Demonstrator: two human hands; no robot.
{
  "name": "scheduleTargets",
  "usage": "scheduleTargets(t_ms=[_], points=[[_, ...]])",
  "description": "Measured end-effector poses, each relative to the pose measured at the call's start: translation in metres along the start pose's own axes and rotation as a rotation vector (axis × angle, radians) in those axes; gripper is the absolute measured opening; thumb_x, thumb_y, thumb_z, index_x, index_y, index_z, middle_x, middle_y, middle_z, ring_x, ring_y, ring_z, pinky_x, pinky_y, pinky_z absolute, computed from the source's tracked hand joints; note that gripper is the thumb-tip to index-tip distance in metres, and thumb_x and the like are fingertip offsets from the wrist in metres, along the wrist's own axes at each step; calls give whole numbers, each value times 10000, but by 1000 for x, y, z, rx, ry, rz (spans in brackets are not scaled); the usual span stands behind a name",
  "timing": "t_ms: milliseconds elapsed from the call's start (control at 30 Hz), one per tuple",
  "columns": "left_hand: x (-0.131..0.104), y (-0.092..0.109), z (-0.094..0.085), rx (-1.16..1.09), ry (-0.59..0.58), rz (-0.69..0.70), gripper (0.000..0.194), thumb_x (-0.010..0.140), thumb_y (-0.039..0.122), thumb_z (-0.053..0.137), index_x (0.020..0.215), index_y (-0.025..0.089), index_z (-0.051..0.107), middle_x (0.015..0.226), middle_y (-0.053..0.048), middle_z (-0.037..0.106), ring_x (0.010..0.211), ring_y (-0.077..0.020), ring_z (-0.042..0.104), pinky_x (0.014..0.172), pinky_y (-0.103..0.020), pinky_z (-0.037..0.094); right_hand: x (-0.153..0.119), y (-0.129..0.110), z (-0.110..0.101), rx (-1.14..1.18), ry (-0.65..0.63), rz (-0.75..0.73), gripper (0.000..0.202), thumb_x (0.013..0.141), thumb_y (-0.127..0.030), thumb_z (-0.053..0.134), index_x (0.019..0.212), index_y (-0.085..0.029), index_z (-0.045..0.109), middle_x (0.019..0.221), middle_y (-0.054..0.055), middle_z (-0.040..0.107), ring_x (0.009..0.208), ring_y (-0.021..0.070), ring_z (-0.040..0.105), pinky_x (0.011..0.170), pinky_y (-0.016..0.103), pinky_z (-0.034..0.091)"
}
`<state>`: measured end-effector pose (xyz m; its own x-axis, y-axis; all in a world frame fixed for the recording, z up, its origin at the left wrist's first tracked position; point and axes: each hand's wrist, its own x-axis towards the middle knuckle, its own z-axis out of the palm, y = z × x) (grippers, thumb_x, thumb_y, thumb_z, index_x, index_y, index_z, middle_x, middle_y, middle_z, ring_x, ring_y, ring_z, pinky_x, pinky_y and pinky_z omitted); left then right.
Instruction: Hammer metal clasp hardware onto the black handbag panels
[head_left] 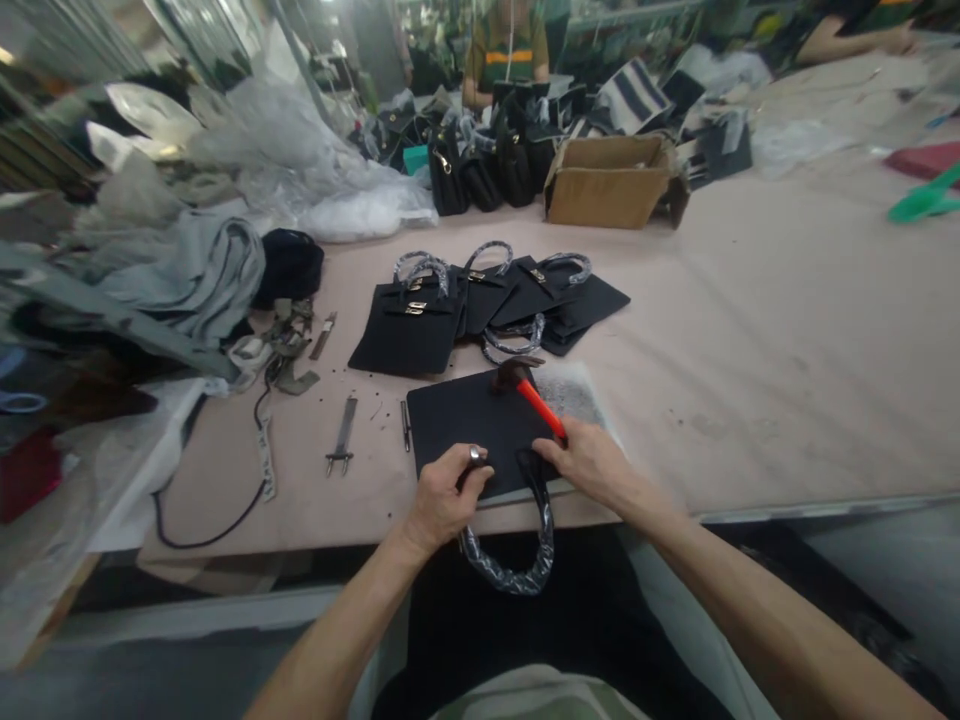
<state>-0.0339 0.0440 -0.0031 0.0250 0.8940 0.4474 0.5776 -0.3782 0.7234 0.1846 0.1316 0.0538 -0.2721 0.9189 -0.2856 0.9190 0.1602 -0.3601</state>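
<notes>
A flat black bag panel (454, 415) lies at the table's front edge, its plastic-wrapped handle (516, 580) looping over the edge towards me. My left hand (450, 498) is closed around a short metal punch (475, 454), whose shiny round end shows above the fingers; its lower end is hidden. My right hand (596, 460) grips a hammer (541, 406) by its orange-red handle, the dark head over the panel. The right fingers also rest close to the handle's black end. Under the panel's right side is a grey, speckled slab (576, 395).
Several black bag panels (409, 335) with wrapped handles overlap behind the work. To the left lie a pronged metal tool (343, 440) and a thin pen-like tool (406, 426). Farther back are a cardboard box (607, 185), black bags (448, 175) and plastic wrap (300, 170). People sit beyond.
</notes>
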Motion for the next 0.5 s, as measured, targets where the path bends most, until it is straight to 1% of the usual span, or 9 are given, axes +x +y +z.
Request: scheduleTargets(t_ms=[67,167,233,333,433,467,500], points=[[1,2,-2,6,23,0,88,937,203,612,1011,180,654,965,-66,728,905,-180,717,830,-284,590,7,-1,6,-28,-4,38,378,942,-493,538,1004,-138,652,866,125,722,796,241,672,663,313,404],[0,5,-4,30,37,-1,79,936,201,628,996,176,673,921,-59,739,857,-174,728,789,-271,601,11,0,9,-67,-15,67,398,955,-488,516,1048,-131,666,884,149,734,825,274,695,662,330,417],[-1,5,-5,50,41,16,83,941,203,629,995,174,684,904,-58,748,834,-173,737,769,-265,610,11,0,9,-94,-26,75,393,968,-479,505,1052,-133,672,884,152,741,840,283,707,663,333,426],[-3,4,-5,72,46,54,91,945,189,623,1003,172,692,929,-67,762,853,-178,749,783,-270,623,12,-1,8,-110,-35,83,379,978,-463,505,1066,-135,673,889,158,746,846,286,715,661,331,430],[-4,2,-4,75,19,88,91,935,170,634,1006,174,691,955,-73,770,884,-185,756,811,-281,629,12,-2,8,-118,-37,96,375,979,-461,509,1084,-138,668,891,166,746,838,301,717,646,341,426],[-5,1,-3,69,19,72,89,932,166,636,1001,174,692,960,-73,772,893,-187,756,822,-286,630,13,-2,8,-120,-38,101,376,978,-463,510,1084,-139,666,888,168,745,833,305,716,640,344,422],[-6,0,-3,58,30,25,88,933,166,634,999,174,691,959,-69,775,892,-185,757,827,-289,630,13,-2,9,-120,-40,102,376,977,-466,509,1082,-140,665,884,168,745,827,307,715,635,346,419]])
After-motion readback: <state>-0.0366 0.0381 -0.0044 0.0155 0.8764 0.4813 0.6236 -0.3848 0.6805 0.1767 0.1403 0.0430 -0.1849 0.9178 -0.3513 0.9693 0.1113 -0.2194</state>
